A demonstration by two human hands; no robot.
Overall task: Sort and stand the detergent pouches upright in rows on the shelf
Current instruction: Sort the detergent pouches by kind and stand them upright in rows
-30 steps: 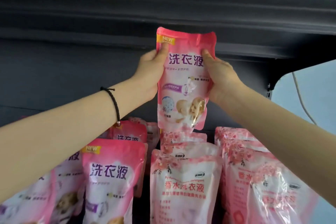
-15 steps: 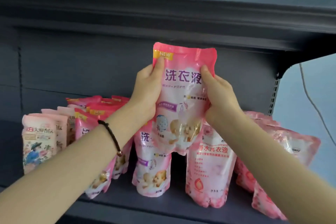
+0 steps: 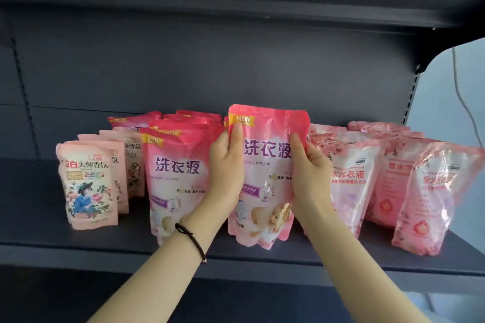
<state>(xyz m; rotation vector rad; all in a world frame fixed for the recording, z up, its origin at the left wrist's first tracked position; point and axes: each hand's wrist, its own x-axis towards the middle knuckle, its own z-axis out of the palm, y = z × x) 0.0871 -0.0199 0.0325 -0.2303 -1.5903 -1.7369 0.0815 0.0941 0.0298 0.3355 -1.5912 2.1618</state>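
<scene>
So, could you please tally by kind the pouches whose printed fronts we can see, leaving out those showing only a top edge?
Pale pink lady-picture pouches: 3
Bright pink NEW pouches: 2, one of them held between the left hand and the right hand
Translucent floral pouches: 3
Total: 8

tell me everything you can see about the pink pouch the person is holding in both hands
The held pouch is glossy pink plastic fading to white in the middle, with a yellow NEW tab at its top left corner, large purple characters and a baby picture low down. It stands upright, facing the camera, its base at the shelf front. The left hand grips its left edge, the right hand its right edge. Matching pouches stand to its left.
</scene>
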